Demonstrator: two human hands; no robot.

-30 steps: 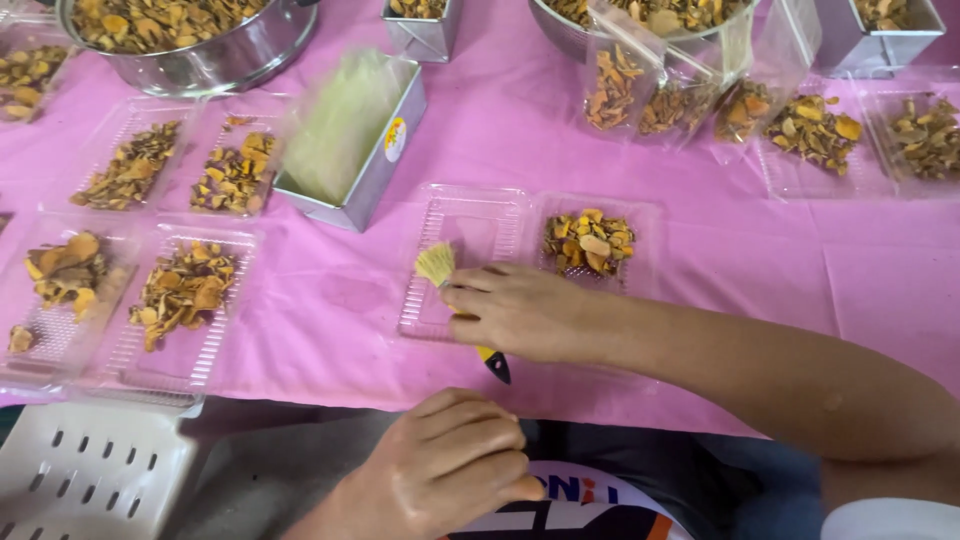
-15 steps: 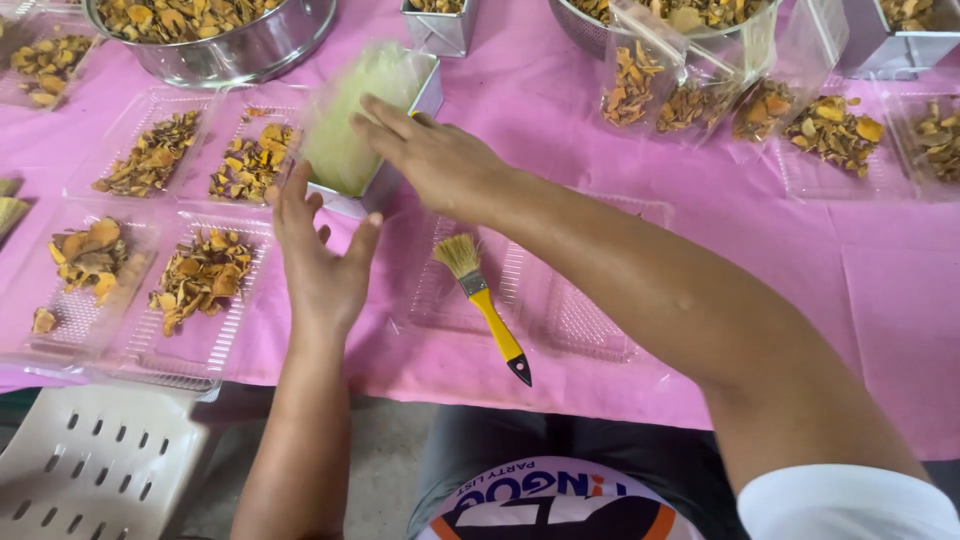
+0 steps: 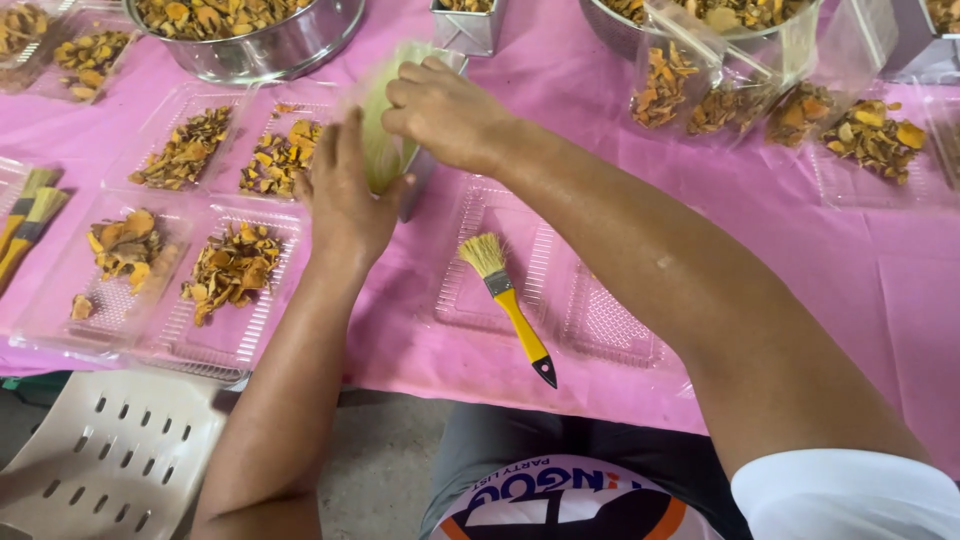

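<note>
Far left, on the pink worktop cover: two yellow-handled brushes are lying at the edge, bristles up-frame.

Left: two clear plastic trays are sitting side by side, each carrying dried orange-brown slices; the near pair is resting at the worktop's front edge, the far pair just behind it. A steel bowl of the same slices is standing beyond them. A white perforated plastic chair seat is showing below the worktop edge.

Centre-left: the left hand is held flat and upright, fingers straight, its palm pressing against the side of a pale green stack of thin sheets; the grip is open, not wrapped round anything.

Centre: the green stack is standing in a small metal box, between the two hands. The right hand is curling over the stack's top, its grip closing loosely on the sheets; how firmly cannot be told, since the stack is blurred.

Centre, nearer: an empty clear tray is lying open under the right forearm, with a yellow-handled brush resting across its left half, bristles pointing away.

Right: clear bags and trays of dried slices are sitting along the far side.
</note>
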